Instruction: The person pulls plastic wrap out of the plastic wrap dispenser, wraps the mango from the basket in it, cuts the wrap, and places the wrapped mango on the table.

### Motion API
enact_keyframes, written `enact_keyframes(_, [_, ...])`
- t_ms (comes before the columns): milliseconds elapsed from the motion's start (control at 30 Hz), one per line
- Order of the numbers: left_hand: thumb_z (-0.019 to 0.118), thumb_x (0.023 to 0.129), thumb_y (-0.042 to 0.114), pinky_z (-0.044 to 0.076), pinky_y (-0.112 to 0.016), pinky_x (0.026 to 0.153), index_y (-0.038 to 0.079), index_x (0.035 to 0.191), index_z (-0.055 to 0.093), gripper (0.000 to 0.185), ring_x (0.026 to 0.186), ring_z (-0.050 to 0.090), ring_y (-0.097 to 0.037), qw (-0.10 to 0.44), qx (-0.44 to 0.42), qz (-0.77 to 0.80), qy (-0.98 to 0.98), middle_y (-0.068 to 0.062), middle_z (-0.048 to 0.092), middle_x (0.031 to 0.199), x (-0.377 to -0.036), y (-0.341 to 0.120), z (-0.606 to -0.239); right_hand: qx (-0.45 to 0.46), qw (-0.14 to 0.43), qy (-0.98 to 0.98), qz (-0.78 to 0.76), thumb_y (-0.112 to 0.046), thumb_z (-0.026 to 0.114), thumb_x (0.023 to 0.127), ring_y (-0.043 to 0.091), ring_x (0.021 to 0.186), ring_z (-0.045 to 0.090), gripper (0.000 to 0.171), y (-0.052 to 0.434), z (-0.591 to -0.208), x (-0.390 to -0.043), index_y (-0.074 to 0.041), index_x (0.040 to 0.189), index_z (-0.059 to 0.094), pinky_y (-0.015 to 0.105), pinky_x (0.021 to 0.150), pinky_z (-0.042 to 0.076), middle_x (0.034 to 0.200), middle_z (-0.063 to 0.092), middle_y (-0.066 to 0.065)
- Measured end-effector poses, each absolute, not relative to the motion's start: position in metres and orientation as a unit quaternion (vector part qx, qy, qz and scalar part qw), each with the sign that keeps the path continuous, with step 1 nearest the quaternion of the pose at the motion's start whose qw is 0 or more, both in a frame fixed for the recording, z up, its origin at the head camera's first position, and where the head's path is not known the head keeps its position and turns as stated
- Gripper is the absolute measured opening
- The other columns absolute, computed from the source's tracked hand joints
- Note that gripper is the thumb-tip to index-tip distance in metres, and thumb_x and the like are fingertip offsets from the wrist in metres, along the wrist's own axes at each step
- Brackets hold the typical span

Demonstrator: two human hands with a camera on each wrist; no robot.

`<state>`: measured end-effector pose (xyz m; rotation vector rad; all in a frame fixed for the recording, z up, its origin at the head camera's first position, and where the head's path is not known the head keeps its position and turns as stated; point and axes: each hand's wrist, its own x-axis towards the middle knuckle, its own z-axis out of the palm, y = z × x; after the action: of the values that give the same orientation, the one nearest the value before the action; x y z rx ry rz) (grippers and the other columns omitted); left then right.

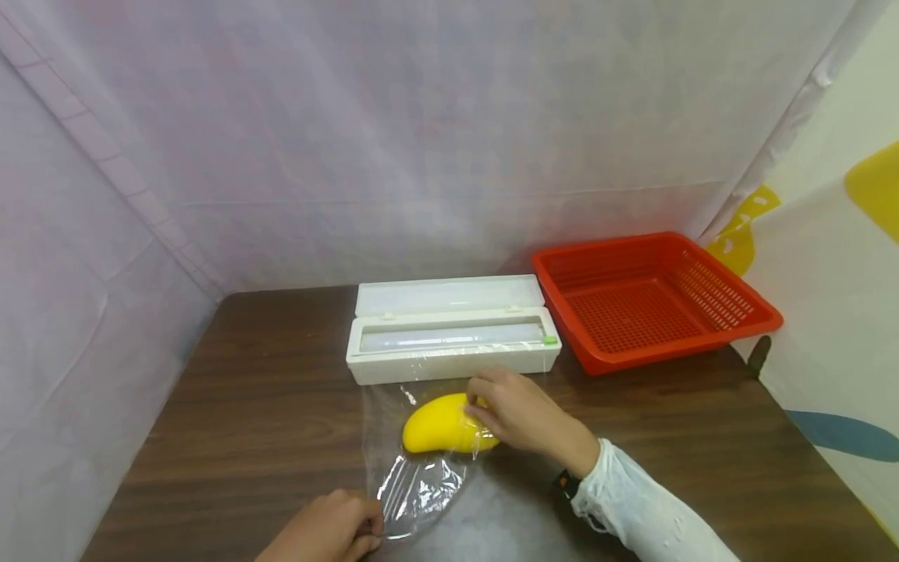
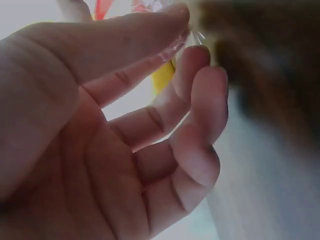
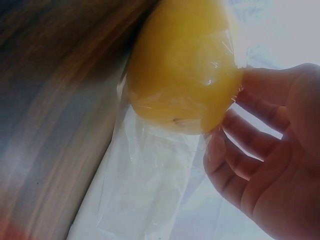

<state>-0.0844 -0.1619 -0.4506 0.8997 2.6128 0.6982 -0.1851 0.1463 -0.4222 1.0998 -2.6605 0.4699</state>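
A yellow mango point(image 1: 438, 424) lies on the table in front of the dispenser, with transparent cling film point(image 1: 421, 488) under it and partly over its right end. My left hand point(image 1: 337, 527) pinches the near left corner of the film between thumb and index finger; its other fingers curl loosely in the left wrist view. My right hand point(image 1: 523, 410) is at the mango's right end, thumb and fingers pinching film against its side. In the right wrist view, wrinkled film covers the mango point(image 3: 182, 70). The film reaches back to a white cling film dispenser point(image 1: 456, 363), lid raised, roll inside.
A red plastic basket point(image 1: 604, 363) with perforated sides stands at the back right, close beside the dispenser. A green slider point(image 1: 550, 340) sits at the dispenser's right end. White cloth point(image 1: 449, 140) hangs behind the brown wooden table point(image 1: 281, 421).
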Motion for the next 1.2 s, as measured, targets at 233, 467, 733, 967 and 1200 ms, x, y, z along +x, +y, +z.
enact_keyframes(233, [0.076,0.089,0.019,0.047,-0.02,0.059,0.023,0.082,0.065,0.014,0.066,0.045,0.005,0.067,0.343,0.203,0.915,0.016,0.055,0.078,-0.089,-0.146,-0.427,0.381,0.123,-0.902,0.159,-0.026,0.077,0.089,0.01,0.076,0.055,0.013,0.146,-0.424,-0.185,-0.018,0.088,0.066,0.025,0.065,0.05,0.085,0.062,-0.006])
enact_keyframes(467, [0.076,0.088,0.017,0.045,-0.019,0.057,0.016,0.084,0.066,0.011,0.063,0.045,-0.001,-0.064,0.389,0.135,0.909,0.01,0.055,0.075,-0.104,-0.119,-0.394,0.38,0.124,-0.903,0.159,-0.025,0.077,0.089,0.009,0.077,0.054,0.013,0.147,-0.425,-0.185,-0.019,0.088,0.065,0.024,0.066,0.05,0.086,0.061,-0.008])
enact_keyframes(733, [0.078,0.087,0.015,0.053,-0.023,0.063,0.013,0.089,0.07,0.008,0.068,0.058,-0.009,-0.089,0.408,0.106,0.903,0.003,0.065,0.082,-0.142,-0.095,-0.376,0.385,0.13,-0.9,0.157,-0.023,0.076,0.089,0.008,0.077,0.054,0.011,0.145,-0.427,-0.185,-0.02,0.089,0.066,0.024,0.065,0.051,0.086,0.061,-0.008])
enact_keyframes(967, [0.072,0.091,0.01,0.056,-0.023,0.071,0.008,0.094,0.073,0.004,0.078,0.067,-0.013,0.021,0.395,0.167,0.903,-0.004,0.074,0.092,-0.179,-0.077,-0.38,0.388,0.136,-0.896,0.17,-0.021,0.078,0.087,0.01,0.076,0.058,0.011,0.145,-0.429,-0.184,-0.019,0.087,0.067,0.024,0.065,0.051,0.085,0.063,-0.008])
enact_keyframes(1200, [0.068,0.092,0.005,0.053,-0.021,0.066,0.009,0.089,0.074,0.008,0.069,0.059,-0.008,0.09,0.388,0.234,0.887,-0.001,0.073,0.086,-0.209,-0.075,-0.391,0.39,0.143,-0.894,0.168,-0.021,0.077,0.088,0.009,0.075,0.057,0.011,0.143,-0.429,-0.186,-0.02,0.085,0.067,0.023,0.065,0.049,0.084,0.063,-0.009])
